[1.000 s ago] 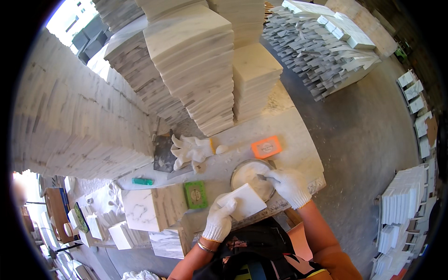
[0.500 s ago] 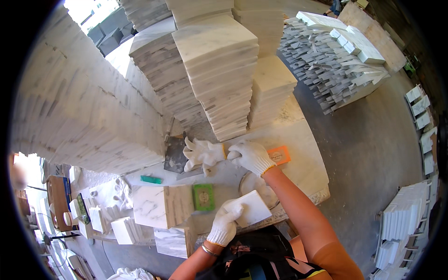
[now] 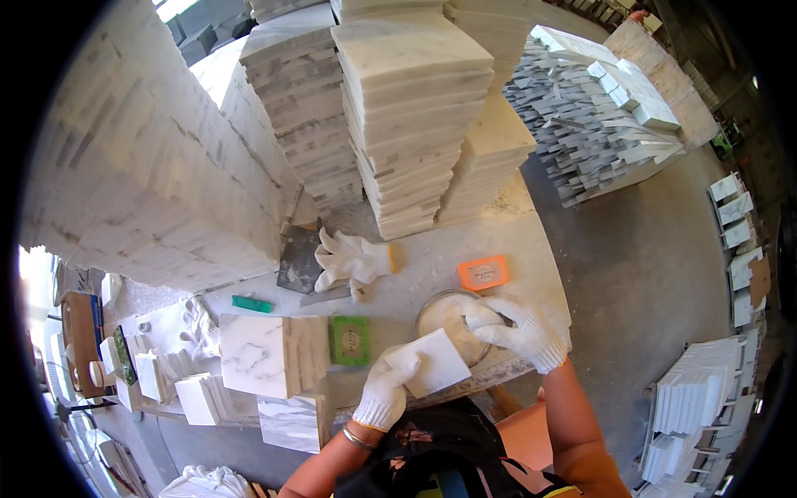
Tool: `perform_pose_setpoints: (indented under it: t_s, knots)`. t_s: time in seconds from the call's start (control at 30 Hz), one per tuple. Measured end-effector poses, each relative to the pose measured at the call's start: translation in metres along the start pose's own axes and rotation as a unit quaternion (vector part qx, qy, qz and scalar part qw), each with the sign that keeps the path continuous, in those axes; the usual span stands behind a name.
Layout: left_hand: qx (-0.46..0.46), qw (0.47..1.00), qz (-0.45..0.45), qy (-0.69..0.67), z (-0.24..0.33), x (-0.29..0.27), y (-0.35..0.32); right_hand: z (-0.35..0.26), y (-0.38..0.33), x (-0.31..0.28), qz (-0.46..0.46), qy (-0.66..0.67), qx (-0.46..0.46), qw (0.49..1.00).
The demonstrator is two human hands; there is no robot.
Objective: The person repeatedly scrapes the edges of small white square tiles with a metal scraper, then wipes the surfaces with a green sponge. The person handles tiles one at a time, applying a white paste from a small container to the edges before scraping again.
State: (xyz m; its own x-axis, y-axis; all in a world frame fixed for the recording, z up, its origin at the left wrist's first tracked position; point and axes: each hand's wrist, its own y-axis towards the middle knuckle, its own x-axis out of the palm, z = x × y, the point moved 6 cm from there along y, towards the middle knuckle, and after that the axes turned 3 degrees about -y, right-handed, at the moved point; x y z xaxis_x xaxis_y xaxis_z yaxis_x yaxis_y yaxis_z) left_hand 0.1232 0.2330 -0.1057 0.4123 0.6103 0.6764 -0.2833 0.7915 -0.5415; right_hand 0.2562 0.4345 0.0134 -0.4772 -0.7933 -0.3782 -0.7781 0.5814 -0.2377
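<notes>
A gloved left hand [image 3: 387, 382] is holding a white tile [image 3: 440, 365] between five and six o'clock in view; at two o'clock from it, the gloved right hand [image 3: 519, 332] is curving over a round bowl [image 3: 419, 322], any grip being impossible to tell; an orange box [image 3: 483, 272] is lying at one o'clock, a loose glove [image 3: 353, 259] at eleven.

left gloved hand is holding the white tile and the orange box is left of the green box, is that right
Not quite: the head view shows the orange box to the right of the green box, not left of it. The left gloved hand is indeed holding the white tile.
</notes>
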Motion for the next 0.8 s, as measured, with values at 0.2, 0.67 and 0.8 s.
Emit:
perform_pose_setpoints:
  t_s: [0.2,0.67,0.8]
  knots:
    - [-0.001,1.0,-0.009,0.013,0.001,0.003,0.001,-0.006,-0.024,-0.005,0.025,-0.082,-0.052,0.995]
    - [-0.004,1.0,-0.004,0.006,0.007,0.009,-0.004,-0.006,-0.026,0.0,0.046,-0.189,-0.17,0.966]
    - [-0.001,1.0,-0.003,0.003,0.007,0.007,-0.004,-0.007,-0.025,0.001,0.05,-0.191,-0.2,0.96]
